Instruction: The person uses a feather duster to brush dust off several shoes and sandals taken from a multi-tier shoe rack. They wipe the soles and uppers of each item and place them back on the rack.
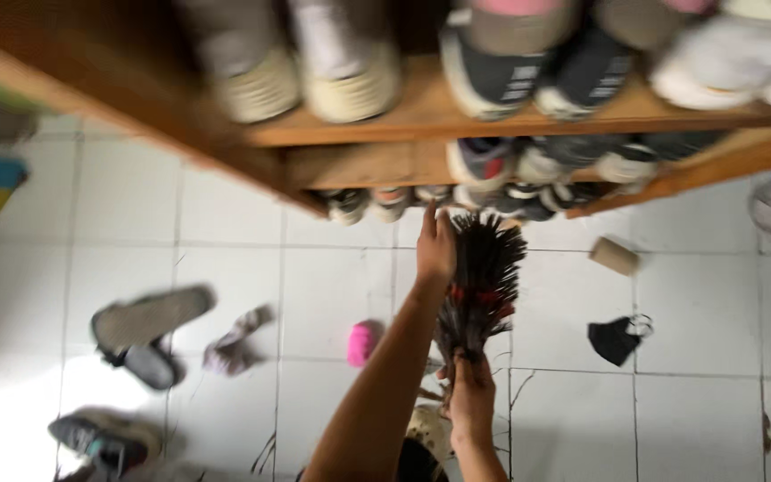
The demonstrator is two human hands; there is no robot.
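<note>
Motion blur is smearing the shoes [510, 76] on the wooden rack [421, 116]; the top edge is cutting them off, and the left hand [435, 250] is hiding the pair behind it.

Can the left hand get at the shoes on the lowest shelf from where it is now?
Probably yes: the left hand is stretched out beside the broom bristles, just short of the bottom-shelf shoes, with nothing visible between them.

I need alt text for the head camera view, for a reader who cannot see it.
The right hand grips a dark broom while the left hand reaches toward a wooden shoe rack. Sandals lie on the white tiled floor.
</note>
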